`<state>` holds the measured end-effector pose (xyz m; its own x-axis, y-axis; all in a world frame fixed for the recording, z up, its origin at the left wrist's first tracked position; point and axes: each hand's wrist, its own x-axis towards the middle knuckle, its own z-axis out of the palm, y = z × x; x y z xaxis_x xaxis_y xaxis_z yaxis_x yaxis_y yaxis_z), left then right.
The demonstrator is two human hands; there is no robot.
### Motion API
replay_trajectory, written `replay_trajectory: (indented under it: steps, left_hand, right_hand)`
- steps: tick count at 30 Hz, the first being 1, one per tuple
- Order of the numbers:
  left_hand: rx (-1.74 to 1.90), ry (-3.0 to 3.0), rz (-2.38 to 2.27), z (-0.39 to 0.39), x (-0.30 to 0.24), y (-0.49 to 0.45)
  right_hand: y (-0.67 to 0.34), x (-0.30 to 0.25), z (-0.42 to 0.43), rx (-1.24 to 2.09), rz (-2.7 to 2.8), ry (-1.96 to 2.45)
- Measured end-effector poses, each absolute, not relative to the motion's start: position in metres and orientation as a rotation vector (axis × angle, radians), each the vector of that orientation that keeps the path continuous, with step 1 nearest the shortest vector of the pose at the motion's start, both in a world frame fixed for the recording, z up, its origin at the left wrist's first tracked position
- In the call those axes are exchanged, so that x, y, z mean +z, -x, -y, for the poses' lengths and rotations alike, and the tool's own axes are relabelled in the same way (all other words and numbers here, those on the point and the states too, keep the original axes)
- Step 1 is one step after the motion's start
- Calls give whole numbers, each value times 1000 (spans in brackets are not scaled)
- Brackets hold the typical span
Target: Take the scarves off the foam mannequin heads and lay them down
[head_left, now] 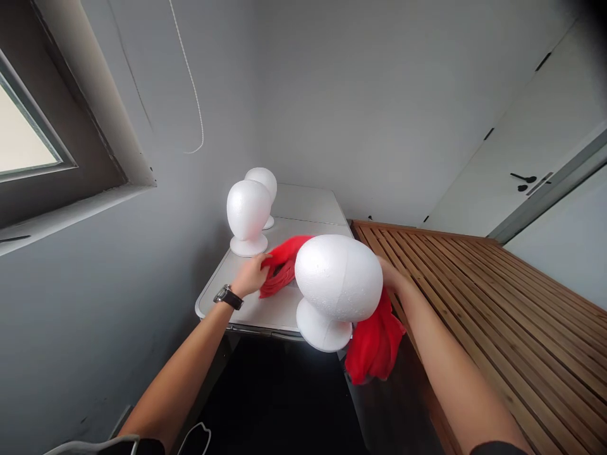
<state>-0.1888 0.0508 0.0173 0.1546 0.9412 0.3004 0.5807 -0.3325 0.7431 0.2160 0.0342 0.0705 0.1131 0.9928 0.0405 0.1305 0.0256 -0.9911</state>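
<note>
While the left hand (pixel 251 276) grips a red scarf (pixel 374 344) behind the nearest foam head (pixel 337 284) (two others (pixel 247 212) stand bare), the right hand (pixel 391 275) hides its hold.

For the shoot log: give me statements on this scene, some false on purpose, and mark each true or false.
The left hand wears a black wristwatch. True.
The cloth by the hands is blue. False: it is a red cloth.
The nearest foam head is white, with a flared round base. True.
The window is at the right of the view. False: the window is at the left.
A slatted wooden surface lies right of the white table. True.
</note>
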Motion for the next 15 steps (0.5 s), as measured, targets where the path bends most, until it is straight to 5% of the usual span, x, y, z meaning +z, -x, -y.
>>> replay_trajectory:
  steps: [10, 15]
  left_hand:
    - [696, -2258, -1565, -53, -24, 196]
    - [578, -2298, -1780, -56, -32, 162]
  right_hand:
    - [-213, 10, 50, 575, 1733, 1416]
    - [-196, -15, 90, 807, 1637, 1307]
